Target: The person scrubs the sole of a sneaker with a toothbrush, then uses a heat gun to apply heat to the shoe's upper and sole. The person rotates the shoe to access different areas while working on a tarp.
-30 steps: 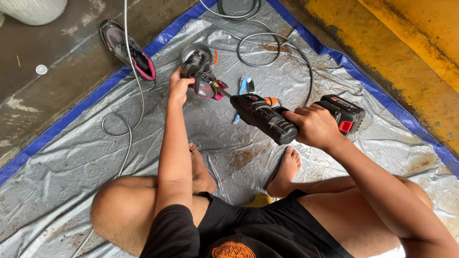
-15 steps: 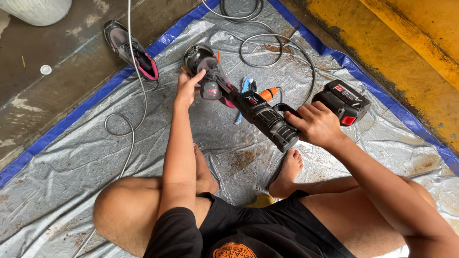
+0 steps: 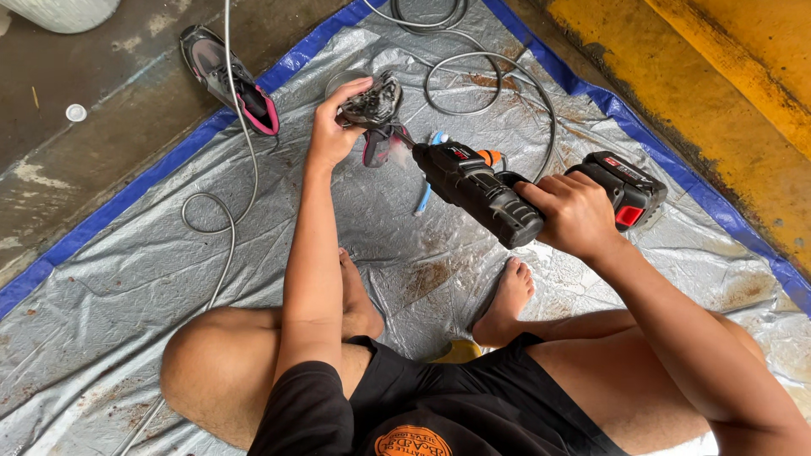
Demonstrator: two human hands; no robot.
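— Holding the greasy round metal part (image 3: pixel 372 100) up in the left hand (image 3: pixel 331 135), fingers curled around its rim, raised over the silver tarp (image 3: pixel 152 279)

— And the right hand (image 3: pixel 574 213)?

— Wrapped tight on the black cordless driver (image 3: pixel 498 190), its nose aimed at the part's underside. I judge I should square the bit to the fastener and press straight

— Risks?

— The part could spin in my grip, so I'd brace the wrist firmly and squeeze the trigger gently, staying clear of the grey cable (image 3: pixel 494 72)
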